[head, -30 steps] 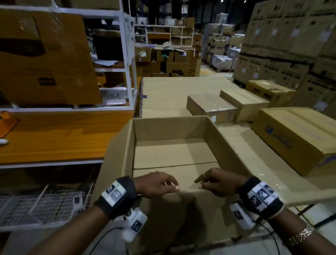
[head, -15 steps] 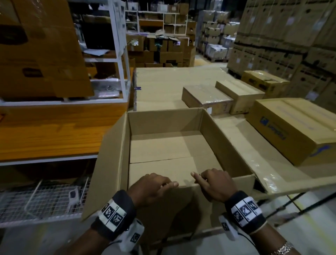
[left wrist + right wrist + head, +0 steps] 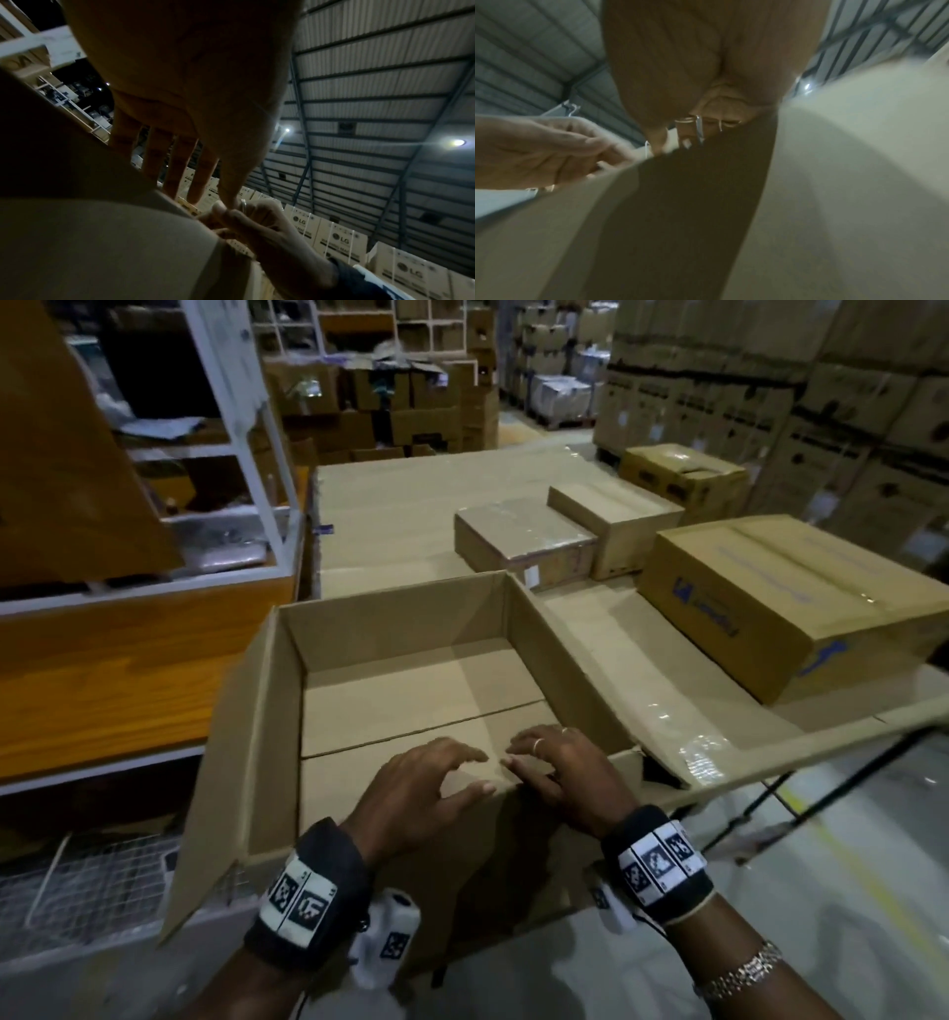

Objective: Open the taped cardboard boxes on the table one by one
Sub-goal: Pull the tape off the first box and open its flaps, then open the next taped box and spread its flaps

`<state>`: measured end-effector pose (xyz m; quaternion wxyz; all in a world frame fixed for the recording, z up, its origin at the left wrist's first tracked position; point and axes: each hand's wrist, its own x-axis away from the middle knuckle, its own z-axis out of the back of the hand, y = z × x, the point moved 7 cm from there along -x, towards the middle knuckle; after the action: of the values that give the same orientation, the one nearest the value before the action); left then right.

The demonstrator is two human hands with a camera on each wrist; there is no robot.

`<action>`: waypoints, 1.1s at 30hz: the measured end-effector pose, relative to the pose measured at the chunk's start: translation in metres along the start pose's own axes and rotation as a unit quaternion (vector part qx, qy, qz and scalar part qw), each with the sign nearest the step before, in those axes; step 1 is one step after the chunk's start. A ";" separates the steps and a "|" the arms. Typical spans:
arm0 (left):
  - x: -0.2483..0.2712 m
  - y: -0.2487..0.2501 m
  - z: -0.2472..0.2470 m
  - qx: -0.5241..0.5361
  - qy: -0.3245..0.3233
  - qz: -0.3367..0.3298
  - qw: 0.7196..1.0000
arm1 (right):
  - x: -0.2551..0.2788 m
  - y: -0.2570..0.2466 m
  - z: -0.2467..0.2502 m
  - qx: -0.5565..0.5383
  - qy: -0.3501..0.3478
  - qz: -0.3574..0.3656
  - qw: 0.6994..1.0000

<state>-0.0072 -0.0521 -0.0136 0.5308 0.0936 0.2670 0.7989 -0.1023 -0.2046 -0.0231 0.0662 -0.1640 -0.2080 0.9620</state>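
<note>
Warehouse: stacked cartons [image 3: 821,428], metal shelving racks [image 3: 255,469].

1. Right wrist view: blur smears the right hand [image 3: 706,67] and the open box [image 3: 834,182]. The fingertips drop behind the cardboard edge, so the grip cannot be told.
2. Left wrist view: the left hand [image 3: 180,81] loses its fingertips behind the box wall.
3. Head view: the large closed box [image 3: 791,608] is cut by the right edge, its blue print unreadable.
4. The white label [image 3: 531,576] on the film-wrapped box [image 3: 524,536] is too small to read.
5. Both forearms [image 3: 770,983] run off the bottom edge.
</note>
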 end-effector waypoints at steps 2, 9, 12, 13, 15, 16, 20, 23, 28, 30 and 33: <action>-0.016 0.025 -0.003 0.009 0.030 -0.030 0.999 | 0.006 0.017 0.017 0.012 0.020 -0.010 1.000; -0.075 0.103 -0.022 0.037 0.107 -0.034 0.993 | 0.041 0.098 0.085 -0.010 0.113 -0.055 0.992; -0.108 0.146 -0.043 0.050 0.125 -0.046 0.990 | 0.064 0.149 0.109 -0.040 0.132 -0.074 0.988; -0.122 0.163 -0.052 0.051 0.125 -0.050 0.990 | 0.073 0.167 0.119 -0.050 0.146 -0.079 0.985; -0.151 0.195 -0.076 0.065 0.119 -0.055 0.989 | 0.093 0.203 0.136 -0.077 0.169 -0.096 0.978; -0.165 0.211 -0.089 0.076 0.117 -0.056 0.989 | 0.103 0.219 0.143 -0.092 0.173 -0.105 0.975; -0.215 0.264 -0.146 0.096 0.082 -0.056 0.990 | 0.146 0.272 0.172 -0.135 0.191 -0.163 0.958; -0.246 0.296 -0.184 0.128 0.035 -0.067 0.989 | 0.177 0.303 0.196 -0.164 0.208 -0.192 0.945; -0.297 0.328 -0.228 0.108 0.009 -0.046 0.993 | 0.216 0.360 0.239 -0.139 0.231 -0.236 0.934; -0.319 0.341 -0.237 0.098 0.028 -0.027 0.994 | 0.223 0.381 0.256 -0.119 0.227 -0.252 0.933; -0.348 0.354 -0.245 0.092 0.067 -0.002 0.994 | 0.219 0.410 0.275 -0.085 0.211 -0.253 0.940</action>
<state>-0.2503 -0.5494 0.0134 0.5022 0.0872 0.3744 0.7746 -0.4264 -0.6369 -0.0228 0.3359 -0.3104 -0.3051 0.8353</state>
